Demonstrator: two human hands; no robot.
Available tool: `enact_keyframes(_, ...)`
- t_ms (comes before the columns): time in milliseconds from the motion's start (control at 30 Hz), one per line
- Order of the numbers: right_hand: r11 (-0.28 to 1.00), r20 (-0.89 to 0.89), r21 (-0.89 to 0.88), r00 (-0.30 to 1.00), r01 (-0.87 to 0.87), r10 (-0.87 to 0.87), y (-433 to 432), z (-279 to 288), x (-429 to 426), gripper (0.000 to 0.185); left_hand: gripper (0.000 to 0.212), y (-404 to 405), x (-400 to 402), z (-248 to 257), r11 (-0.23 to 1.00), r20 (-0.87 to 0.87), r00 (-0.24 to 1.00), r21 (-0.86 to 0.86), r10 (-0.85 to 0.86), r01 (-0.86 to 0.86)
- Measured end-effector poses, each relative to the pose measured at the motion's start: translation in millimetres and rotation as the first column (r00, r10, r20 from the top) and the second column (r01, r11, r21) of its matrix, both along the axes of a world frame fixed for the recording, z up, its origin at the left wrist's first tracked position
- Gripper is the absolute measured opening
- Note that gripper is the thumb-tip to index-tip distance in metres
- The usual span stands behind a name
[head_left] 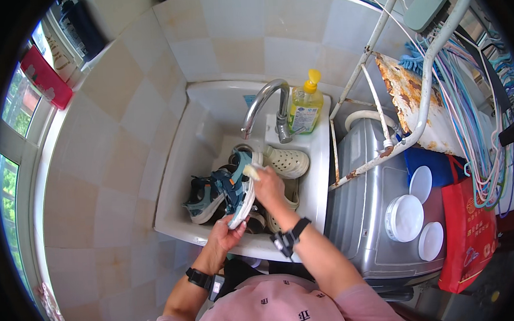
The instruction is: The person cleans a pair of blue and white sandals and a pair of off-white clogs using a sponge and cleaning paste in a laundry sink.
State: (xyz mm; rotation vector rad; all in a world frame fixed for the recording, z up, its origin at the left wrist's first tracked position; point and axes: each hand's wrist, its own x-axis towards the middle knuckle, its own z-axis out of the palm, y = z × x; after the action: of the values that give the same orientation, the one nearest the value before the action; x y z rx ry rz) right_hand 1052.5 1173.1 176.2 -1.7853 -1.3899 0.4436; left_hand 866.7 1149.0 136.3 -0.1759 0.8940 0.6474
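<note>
Over a white ceramic sink (313, 227), my left hand (229, 234) grips one end of a blue-green sports sandal (243, 200) with a white sole. My right hand (269, 188) is closed around a small pale yellowish item (251, 172), perhaps a brush or sponge, held against the sandal's upper part. A similar blue-grey sandal (202, 201) rests in the basin to the left. Cream perforated clogs (288, 161) lie to the right, one of them partly under my right arm. Darker footwear beneath the held sandal is mostly hidden.
A chrome faucet (268, 100) arches over the basin beside a yellow pump bottle (306, 109). A grey washing machine (362, 207) with white round tubs (405, 218) stands at right, below a rusty white rack (425, 80) hung with hangers. Tiled wall (111, 175) borders the left.
</note>
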Motion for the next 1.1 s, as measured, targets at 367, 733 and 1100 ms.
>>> enact_keyframes(367,0.972,-0.028,0.209,0.993,-0.105,0.113,-47.7,9.6,-54.4,0.039,0.032,31.9,-8.4,9.7,0.989,-0.133,0.991,0.145,0.014,0.006)
enact_keyframes(733,0.904,-0.869,-0.152,0.382,0.401,-0.315,11.9,-52.3,44.2,0.023,0.058,14.4,-1.6,14.3,0.836,-0.379,0.855,0.282,-0.354,0.471)
enact_keyframes(1100,0.979,-0.907,-0.202,0.379,-0.009,-0.184,-10.2,-50.7,26.3,0.037,0.076,84.1,63.2,6.4,0.309,-0.915,0.32,0.387,0.247,0.869)
